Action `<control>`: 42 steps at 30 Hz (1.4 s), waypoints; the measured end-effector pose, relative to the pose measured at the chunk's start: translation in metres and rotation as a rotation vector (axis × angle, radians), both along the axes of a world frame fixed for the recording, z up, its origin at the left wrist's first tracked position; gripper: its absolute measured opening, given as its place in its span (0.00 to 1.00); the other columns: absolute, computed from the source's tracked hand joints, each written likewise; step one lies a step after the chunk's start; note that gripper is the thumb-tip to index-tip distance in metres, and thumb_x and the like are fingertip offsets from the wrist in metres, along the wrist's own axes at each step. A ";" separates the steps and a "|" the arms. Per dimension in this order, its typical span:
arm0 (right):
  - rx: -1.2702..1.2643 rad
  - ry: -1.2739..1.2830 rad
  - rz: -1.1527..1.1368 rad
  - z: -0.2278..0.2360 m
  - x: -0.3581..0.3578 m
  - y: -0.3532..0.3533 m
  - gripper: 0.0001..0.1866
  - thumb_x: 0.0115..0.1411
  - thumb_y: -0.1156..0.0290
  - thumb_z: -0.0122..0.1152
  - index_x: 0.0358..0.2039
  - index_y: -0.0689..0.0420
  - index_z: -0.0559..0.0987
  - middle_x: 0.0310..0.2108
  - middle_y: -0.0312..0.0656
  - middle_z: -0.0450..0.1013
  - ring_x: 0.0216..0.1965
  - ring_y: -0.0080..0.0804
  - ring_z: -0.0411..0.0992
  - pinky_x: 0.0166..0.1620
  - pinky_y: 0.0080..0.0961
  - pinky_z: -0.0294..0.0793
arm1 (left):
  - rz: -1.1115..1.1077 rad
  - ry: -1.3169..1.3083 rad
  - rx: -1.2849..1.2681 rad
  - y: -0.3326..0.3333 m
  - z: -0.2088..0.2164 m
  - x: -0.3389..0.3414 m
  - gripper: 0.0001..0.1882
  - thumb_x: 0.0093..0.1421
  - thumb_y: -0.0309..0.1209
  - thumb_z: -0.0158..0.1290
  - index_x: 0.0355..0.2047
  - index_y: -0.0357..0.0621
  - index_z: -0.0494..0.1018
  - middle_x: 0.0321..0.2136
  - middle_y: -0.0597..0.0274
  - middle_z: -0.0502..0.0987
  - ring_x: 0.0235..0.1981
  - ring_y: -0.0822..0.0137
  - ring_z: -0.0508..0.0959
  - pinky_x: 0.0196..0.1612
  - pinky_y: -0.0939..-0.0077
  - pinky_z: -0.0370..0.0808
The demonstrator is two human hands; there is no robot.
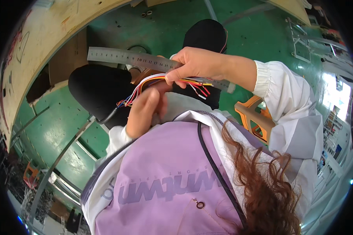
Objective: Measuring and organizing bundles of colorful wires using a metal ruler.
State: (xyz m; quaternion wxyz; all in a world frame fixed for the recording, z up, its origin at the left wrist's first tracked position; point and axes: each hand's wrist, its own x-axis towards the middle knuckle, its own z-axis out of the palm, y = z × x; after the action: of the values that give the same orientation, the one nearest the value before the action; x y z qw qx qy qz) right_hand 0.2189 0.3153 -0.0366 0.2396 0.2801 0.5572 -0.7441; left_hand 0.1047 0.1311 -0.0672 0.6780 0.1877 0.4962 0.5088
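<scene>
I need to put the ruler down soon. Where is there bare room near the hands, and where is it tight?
Bare green floor lies open beyond the knees, bordered by the wooden board on the left. More shows right of the right hand, before the orange stool. It is crowded at the lap: steel ruler, wire bundle and left hand overlap.

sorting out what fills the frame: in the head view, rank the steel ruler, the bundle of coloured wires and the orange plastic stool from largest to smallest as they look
1. steel ruler, the longest, crossing from the left to the right hand.
2. bundle of coloured wires, shorter, running between both hands.
3. orange plastic stool, smallest as seen, but partly hidden behind the sleeve and farther off, so unsure.
</scene>
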 end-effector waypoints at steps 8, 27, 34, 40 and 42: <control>-0.168 0.048 -0.173 -0.011 -0.007 -0.026 0.11 0.57 0.65 0.53 0.27 0.61 0.75 0.20 0.36 0.70 0.24 0.17 0.67 0.29 0.16 0.65 | 0.356 -0.040 0.062 0.026 -0.012 -0.010 0.15 0.62 0.36 0.42 0.26 0.37 0.68 0.19 0.61 0.71 0.17 0.74 0.67 0.21 0.84 0.64; -0.311 0.013 -0.021 0.002 0.009 -0.012 0.12 0.55 0.74 0.50 0.38 0.66 0.69 0.25 0.43 0.73 0.26 0.28 0.74 0.32 0.21 0.72 | 0.467 0.131 0.136 0.026 -0.011 -0.028 0.14 0.59 0.34 0.48 0.28 0.32 0.70 0.20 0.57 0.73 0.17 0.67 0.75 0.22 0.80 0.74; -0.167 0.002 -0.014 0.011 0.013 -0.014 0.11 0.55 0.72 0.50 0.38 0.65 0.71 0.22 0.39 0.72 0.16 0.18 0.67 0.21 0.13 0.66 | 0.482 0.165 0.166 0.025 -0.007 -0.025 0.14 0.59 0.33 0.48 0.34 0.31 0.70 0.21 0.55 0.75 0.19 0.66 0.77 0.24 0.79 0.76; -0.100 -0.024 -0.005 0.018 0.020 -0.013 0.11 0.56 0.71 0.50 0.36 0.64 0.73 0.21 0.37 0.72 0.11 0.15 0.62 0.16 0.11 0.61 | 0.524 0.182 0.174 0.026 -0.002 -0.024 0.12 0.61 0.33 0.45 0.32 0.34 0.70 0.20 0.59 0.74 0.19 0.69 0.75 0.24 0.80 0.75; -0.082 -0.003 -0.006 0.020 0.021 -0.014 0.11 0.56 0.71 0.50 0.36 0.63 0.73 0.21 0.36 0.72 0.10 0.14 0.61 0.16 0.10 0.60 | 0.528 0.179 0.183 0.026 -0.002 -0.024 0.12 0.61 0.33 0.45 0.33 0.34 0.70 0.21 0.59 0.74 0.19 0.69 0.75 0.24 0.79 0.76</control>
State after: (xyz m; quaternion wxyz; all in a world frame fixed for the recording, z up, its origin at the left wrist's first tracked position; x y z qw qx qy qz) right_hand 0.2396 0.3016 -0.0170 0.2496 0.2726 0.5251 -0.7666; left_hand 0.0803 0.1567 -0.0695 0.4559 0.1566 0.5377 0.6917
